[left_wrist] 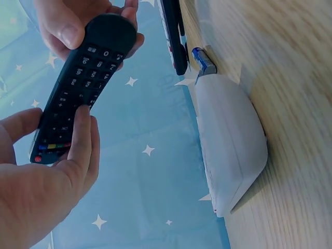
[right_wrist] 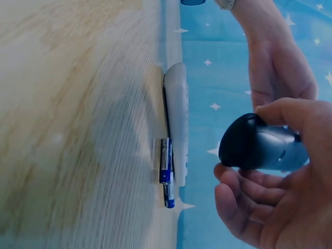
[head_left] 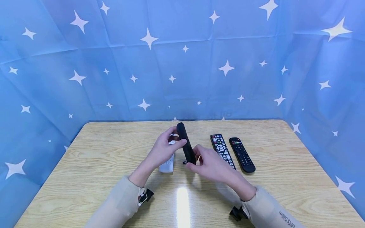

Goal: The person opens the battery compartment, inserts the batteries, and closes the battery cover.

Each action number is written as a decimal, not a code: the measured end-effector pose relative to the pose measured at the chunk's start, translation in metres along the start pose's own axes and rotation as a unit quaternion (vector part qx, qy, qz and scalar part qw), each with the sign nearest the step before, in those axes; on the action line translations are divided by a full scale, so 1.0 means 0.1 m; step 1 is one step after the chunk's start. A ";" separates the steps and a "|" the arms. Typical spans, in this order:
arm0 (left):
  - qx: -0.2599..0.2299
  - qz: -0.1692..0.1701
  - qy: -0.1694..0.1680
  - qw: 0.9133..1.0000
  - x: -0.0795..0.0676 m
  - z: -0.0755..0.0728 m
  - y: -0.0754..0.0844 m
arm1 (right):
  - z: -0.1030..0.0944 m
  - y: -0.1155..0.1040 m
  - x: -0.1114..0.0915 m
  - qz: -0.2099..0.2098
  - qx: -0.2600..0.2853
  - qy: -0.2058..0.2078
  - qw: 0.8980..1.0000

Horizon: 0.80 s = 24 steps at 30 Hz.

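Note:
Above the table, a slim black remote control (head_left: 185, 142) is held tilted between both hands. My left hand (head_left: 162, 150) grips its upper end, thumb on one side and fingers on the other. At the lower end, my right hand (head_left: 214, 164) pinches it between thumb and fingers. In the left wrist view the black remote (left_wrist: 80, 85) shows its number keys and a coloured button row. Just below lie blue-and-silver batteries (right_wrist: 166, 161) on the tabletop, beside a white remote (head_left: 167, 165) that my left hand partly hides.
Right of my right hand lie two more black remotes: one with many pale buttons (head_left: 220, 147), partly behind the hand, and a rounded one (head_left: 242, 155). The wooden table (head_left: 108, 148) ends at a blue star-patterned cloth (head_left: 171, 63). Both wrists carry small black devices.

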<state>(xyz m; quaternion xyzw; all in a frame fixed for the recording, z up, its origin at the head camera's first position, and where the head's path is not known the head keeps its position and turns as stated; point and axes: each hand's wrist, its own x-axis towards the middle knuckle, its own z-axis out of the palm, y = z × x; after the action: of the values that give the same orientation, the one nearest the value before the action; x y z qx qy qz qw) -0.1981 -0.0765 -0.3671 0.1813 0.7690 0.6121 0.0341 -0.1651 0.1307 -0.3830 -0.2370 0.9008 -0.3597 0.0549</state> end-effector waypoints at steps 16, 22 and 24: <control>-0.040 0.007 0.086 0.995 0.01 0.04 -0.02 | 0.02 -0.05 0.01 0.037 -0.073 0.051 0.995; -0.063 0.011 0.103 0.993 0.02 0.06 -0.04 | 0.03 -0.05 0.01 0.036 -0.091 0.066 0.993; -0.070 0.011 0.108 0.992 0.03 0.06 -0.04 | 0.03 -0.05 0.01 0.032 -0.099 0.072 0.992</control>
<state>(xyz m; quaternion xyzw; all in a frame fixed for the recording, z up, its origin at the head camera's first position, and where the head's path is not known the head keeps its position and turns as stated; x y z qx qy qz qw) -0.1999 -0.0707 -0.3716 0.1204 0.7216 0.6804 -0.0432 -0.1628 0.1254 -0.3814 -0.1858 0.9407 -0.2831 -0.0222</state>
